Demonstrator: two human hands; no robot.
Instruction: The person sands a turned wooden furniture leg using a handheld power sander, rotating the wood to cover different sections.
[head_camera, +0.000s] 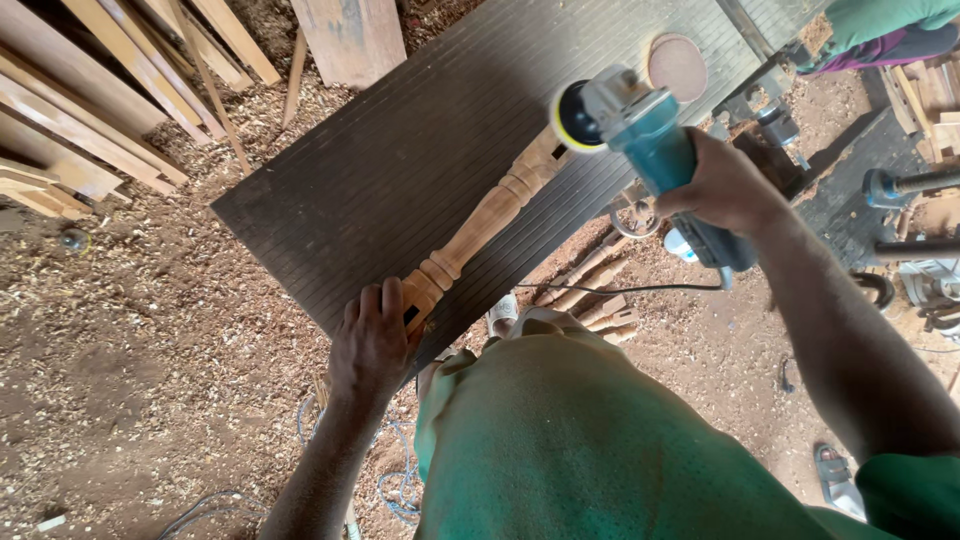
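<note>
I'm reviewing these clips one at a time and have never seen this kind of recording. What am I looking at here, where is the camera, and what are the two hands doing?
There is one picture, taken by a camera worn on a person's head and looking straight down, so you see their green shirt and both arms from above. No machine is involved, only bare hands. In front of them lies a dark ribbed board used as a work surface. On it rests a turned wooden leg, lying lengthwise. The left hand grips its near end. The right hand holds a blue power sander, whose round pad sits at the leg's far end. A loose sanding disc lies on the board. More turned legs lie on the sawdust-covered ground below, and planks are stacked at the left.
</note>
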